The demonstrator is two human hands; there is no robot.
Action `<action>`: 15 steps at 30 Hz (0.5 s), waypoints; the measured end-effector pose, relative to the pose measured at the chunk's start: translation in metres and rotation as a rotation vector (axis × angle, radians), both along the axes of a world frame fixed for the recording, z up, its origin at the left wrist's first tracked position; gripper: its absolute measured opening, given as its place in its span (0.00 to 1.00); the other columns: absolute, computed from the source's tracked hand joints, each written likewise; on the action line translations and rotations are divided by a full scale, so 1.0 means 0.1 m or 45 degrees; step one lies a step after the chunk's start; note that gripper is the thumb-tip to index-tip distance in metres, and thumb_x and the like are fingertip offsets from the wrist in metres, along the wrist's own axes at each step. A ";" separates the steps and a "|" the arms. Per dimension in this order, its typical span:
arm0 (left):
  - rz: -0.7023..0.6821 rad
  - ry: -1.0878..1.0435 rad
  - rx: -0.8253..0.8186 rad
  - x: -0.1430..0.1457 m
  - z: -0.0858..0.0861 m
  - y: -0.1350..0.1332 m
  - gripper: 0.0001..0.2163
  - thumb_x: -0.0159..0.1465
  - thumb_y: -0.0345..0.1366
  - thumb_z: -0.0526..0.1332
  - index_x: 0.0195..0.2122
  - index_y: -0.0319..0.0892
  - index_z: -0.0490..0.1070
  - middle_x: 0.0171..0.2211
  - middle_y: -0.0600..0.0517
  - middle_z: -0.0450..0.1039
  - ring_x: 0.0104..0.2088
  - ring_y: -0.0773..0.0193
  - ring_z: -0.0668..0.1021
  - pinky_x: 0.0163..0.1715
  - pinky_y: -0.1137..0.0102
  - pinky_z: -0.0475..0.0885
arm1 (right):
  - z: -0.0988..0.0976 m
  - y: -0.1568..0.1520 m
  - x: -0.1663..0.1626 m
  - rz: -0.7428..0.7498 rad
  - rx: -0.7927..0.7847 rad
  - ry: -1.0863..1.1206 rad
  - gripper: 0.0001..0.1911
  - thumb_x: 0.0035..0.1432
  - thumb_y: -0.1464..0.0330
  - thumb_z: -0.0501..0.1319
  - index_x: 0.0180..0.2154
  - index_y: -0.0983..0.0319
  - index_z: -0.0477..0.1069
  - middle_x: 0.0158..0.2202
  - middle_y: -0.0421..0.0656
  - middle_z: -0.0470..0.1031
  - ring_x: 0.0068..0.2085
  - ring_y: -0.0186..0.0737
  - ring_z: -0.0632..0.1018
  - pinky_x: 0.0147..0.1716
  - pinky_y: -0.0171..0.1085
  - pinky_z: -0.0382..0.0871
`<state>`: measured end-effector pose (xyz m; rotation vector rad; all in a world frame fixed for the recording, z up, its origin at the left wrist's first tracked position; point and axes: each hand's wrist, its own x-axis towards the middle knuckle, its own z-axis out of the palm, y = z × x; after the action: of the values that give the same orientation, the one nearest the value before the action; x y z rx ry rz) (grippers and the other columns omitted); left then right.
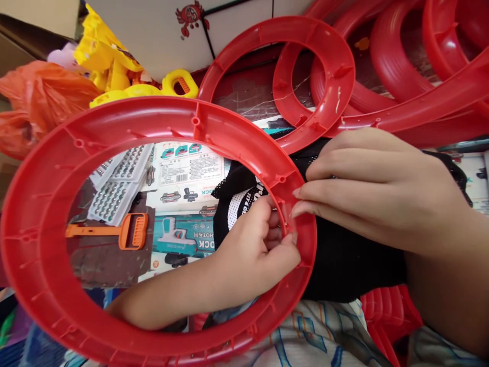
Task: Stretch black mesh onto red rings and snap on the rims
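A large red plastic ring (49,219) with a ribbed, hollow side facing me fills the left and middle of the view. My left arm reaches up through its opening. There my left hand (260,250) is closed on the ring's inner rim, fingers curled under it and thumb on the channel. From the right comes my right hand (367,188), its fingers pressed together and their tips at the same part of the ring. Whatever lies between those fingertips is too small or hidden to name. Black cloth with white print (355,265) lies beneath both hands.
More red rings (317,35) and curved track pieces (420,112) pile up behind. Through the ring show trays of metal balls (118,199), an orange handled piece (133,232) and printed toy boxes (183,234). Yellow parts (130,94) and an orange bag (38,102) stand back left.
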<state>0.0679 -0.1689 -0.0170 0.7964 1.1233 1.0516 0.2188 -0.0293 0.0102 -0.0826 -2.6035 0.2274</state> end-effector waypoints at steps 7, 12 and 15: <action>-0.218 0.260 -0.117 -0.12 0.01 -0.03 0.11 0.64 0.29 0.59 0.47 0.44 0.61 0.35 0.56 0.67 0.29 0.71 0.70 0.28 0.74 0.67 | -0.02 -0.02 0.00 0.105 -0.041 0.003 0.08 0.68 0.74 0.55 0.39 0.63 0.72 0.38 0.42 0.73 0.40 0.38 0.71 0.40 0.42 0.70; -0.367 0.411 -0.133 -0.14 0.06 -0.05 0.10 0.63 0.31 0.61 0.43 0.43 0.61 0.35 0.53 0.71 0.32 0.66 0.74 0.33 0.70 0.72 | -0.03 -0.07 -0.04 0.082 -0.078 0.023 0.09 0.68 0.75 0.55 0.38 0.63 0.73 0.37 0.42 0.72 0.39 0.37 0.70 0.39 0.40 0.70; -0.384 0.342 -0.112 -0.11 0.06 -0.07 0.09 0.64 0.31 0.60 0.43 0.44 0.61 0.37 0.52 0.71 0.33 0.65 0.75 0.35 0.68 0.74 | -0.03 -0.05 -0.05 0.099 -0.069 -0.001 0.12 0.69 0.73 0.54 0.35 0.64 0.75 0.34 0.42 0.72 0.37 0.37 0.69 0.37 0.39 0.69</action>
<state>0.0570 -0.1763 -0.0114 1.0220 1.2199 0.6522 0.2134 -0.0344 0.0070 -0.0007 -2.6047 0.3254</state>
